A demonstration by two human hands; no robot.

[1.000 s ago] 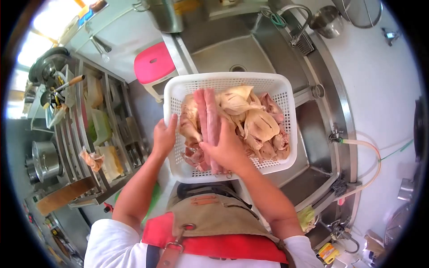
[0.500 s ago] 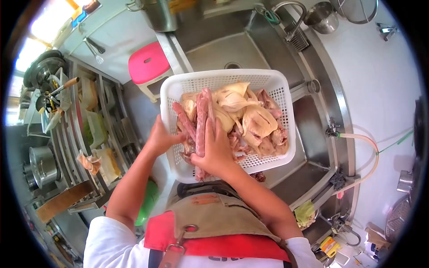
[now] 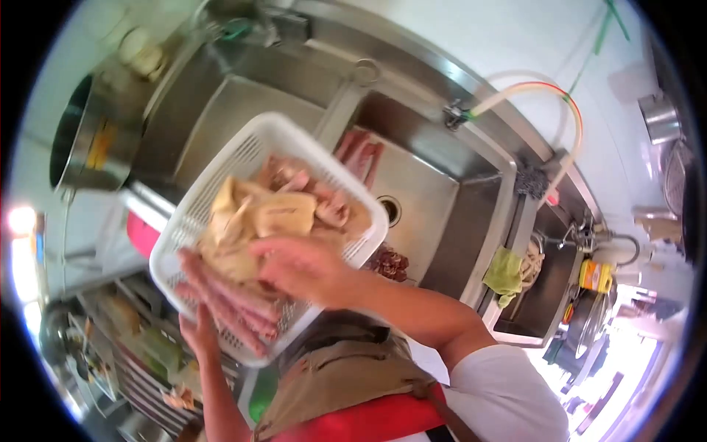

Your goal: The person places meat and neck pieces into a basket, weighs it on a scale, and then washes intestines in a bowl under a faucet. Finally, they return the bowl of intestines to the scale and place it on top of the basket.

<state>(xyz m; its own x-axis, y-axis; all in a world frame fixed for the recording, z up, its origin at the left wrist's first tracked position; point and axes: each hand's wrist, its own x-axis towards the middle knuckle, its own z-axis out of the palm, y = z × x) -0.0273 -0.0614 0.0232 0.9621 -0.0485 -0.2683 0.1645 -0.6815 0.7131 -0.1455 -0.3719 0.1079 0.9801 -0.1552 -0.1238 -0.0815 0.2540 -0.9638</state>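
Long pinkish meat pieces (image 3: 222, 300) are lying at the lower-left end of the white basket (image 3: 274, 134), bunched side by side. Their long axis is slanting from upper left to lower right in the head view — running roughly along the basket's short end wall, crosswise to its length. The left hand (image 3: 197, 335) is sitting at that same wall, so it's the nearer one, with the thumb near the rim; fingers are partly hidden, can't tell how firmly it's gripping, if at all. The right hand (image 3: 298, 269) is hanging over the near long side, farther toward the basket's middle, with the pieces lying to its left. Its fingers are stretching out fairly straight and unclosed, nothing visibly held; blur is hiding whether it's touching the pale poultry (image 3: 283, 214) below. The basin (image 3: 431, 210) is lying off to the right, beyond the basket's far end — reddish strips (image 3: 361, 156) and dark red lumps (image 3: 388, 263) are resting in it, well apart from the left hand.
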